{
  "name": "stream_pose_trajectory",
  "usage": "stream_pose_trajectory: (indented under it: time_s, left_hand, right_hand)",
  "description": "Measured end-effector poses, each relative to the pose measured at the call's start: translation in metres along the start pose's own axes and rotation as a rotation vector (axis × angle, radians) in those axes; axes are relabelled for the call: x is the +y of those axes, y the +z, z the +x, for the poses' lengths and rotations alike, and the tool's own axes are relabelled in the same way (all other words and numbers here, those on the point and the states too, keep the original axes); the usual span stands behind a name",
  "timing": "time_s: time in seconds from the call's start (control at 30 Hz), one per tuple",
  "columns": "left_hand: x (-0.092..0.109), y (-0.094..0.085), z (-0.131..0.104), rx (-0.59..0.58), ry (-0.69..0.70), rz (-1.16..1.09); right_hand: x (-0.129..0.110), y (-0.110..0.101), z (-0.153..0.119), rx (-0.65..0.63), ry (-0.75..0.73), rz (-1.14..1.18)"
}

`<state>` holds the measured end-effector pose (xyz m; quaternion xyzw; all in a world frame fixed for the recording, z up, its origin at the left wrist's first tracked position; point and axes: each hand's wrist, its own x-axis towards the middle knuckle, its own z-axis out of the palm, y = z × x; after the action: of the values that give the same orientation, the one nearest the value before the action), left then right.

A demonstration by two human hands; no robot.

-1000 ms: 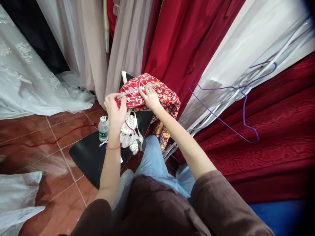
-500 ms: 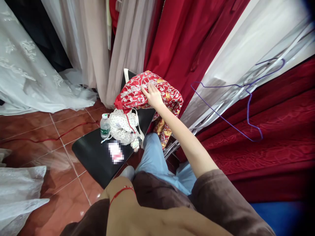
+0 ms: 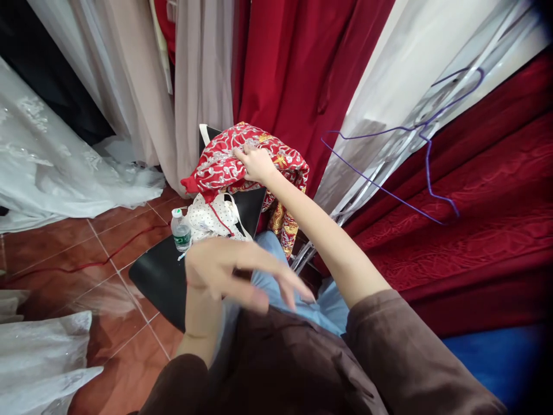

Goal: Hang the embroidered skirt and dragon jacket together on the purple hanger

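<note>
A red garment [image 3: 220,158] with silver and gold embroidery lies bunched over the far part of a black seat [image 3: 158,274], some of it hanging down the right side. On top of it rests my right hand [image 3: 259,165], its fingers curled and pinching the cloth. My left hand [image 3: 242,271] is in the air in front of my body, smeared by motion, with fingers apart and nothing in them. Behind it, partly covered, sits a white dotted cloth bag [image 3: 206,218]. A clear water bottle [image 3: 180,231] with a green label stands beside the bag.
A purple wire hanger [image 3: 425,123] hangs at the right on a white rack. Long red cloth [image 3: 298,63] and pale gowns [image 3: 201,86] hang behind the seat. White lace skirts [image 3: 47,155] spread onto the tiled floor at the left, where a red cord [image 3: 125,251] runs.
My left hand has swung up from close below the camera and now hides part of the bag and seat. My right hand's fingers, flat before, have curled into the garment.
</note>
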<state>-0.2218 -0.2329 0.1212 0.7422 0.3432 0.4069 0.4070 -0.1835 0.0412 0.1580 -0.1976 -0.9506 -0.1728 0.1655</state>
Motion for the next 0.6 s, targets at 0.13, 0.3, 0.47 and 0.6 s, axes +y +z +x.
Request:
stream_pose_trajectory:
  time_s: [0.13, 0.3, 0.47, 0.6]
  left_hand:
    - [-0.056, -0.027, 0.072, 0.140, -0.097, -0.108]
    - [-0.102, -0.028, 0.116, 0.575, -0.143, -0.226]
    - [-0.112, -0.006, 0.134, 0.711, -0.088, -0.240]
    - [-0.113, 0.017, 0.160, 0.839, 0.061, -0.227]
  right_hand:
    - [0.010, -0.027, 0.018, 0.006, 0.129, 0.081]
    - [0.064, -0.058, 0.027, 0.226, 0.337, 0.353]
    - [0.123, -0.064, -0.024, 0.531, 0.528, 0.564]
    - [0.134, -0.047, -0.093, 0.576, 0.614, 0.690]
